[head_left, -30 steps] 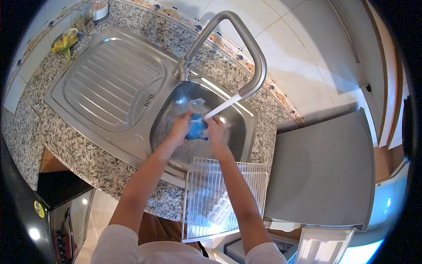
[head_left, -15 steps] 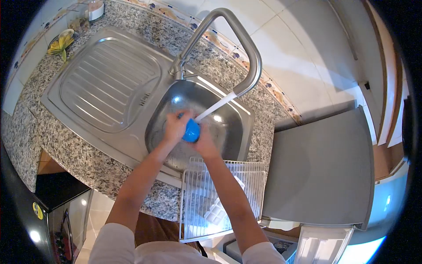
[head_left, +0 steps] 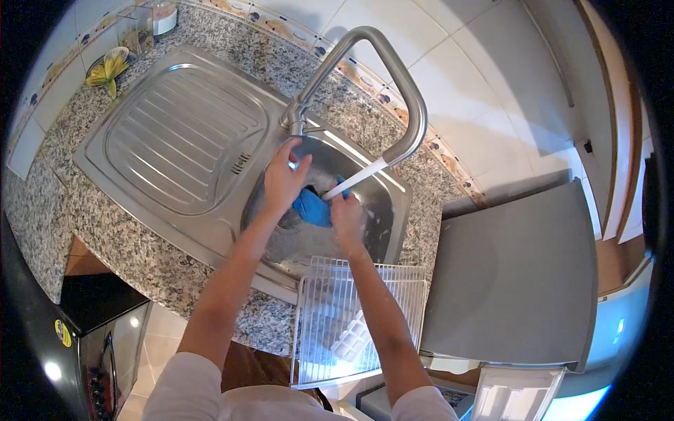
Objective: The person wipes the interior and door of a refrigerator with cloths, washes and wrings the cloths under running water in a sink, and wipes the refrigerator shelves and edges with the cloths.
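Observation:
A blue cloth (head_left: 314,210) hangs in the sink basin (head_left: 380,242) beneath the running water (head_left: 357,178). My right hand (head_left: 347,219) is closed on its right end. Up and to the left, my left hand (head_left: 282,184) is apart from the cloth, fingers spread, near the base of the tap (head_left: 415,116). The stream falls from the spout beside my right hand onto the cloth. Wet, foamy water covers part of the basin floor.
A ribbed steel drainboard (head_left: 186,140) lies left of the basin. A white wire rack (head_left: 303,351) stands at the counter's front edge, with a white ice cube tray (head_left: 351,338) seen through it. A grey fridge top (head_left: 509,281) is at right; a yellow flower (head_left: 107,72) sits at far left.
The blue cloth, bunched between both hands before, now hangs loosely from my right hand. My left hand has let go, opened and moved up toward the tap. The view has shifted slightly.

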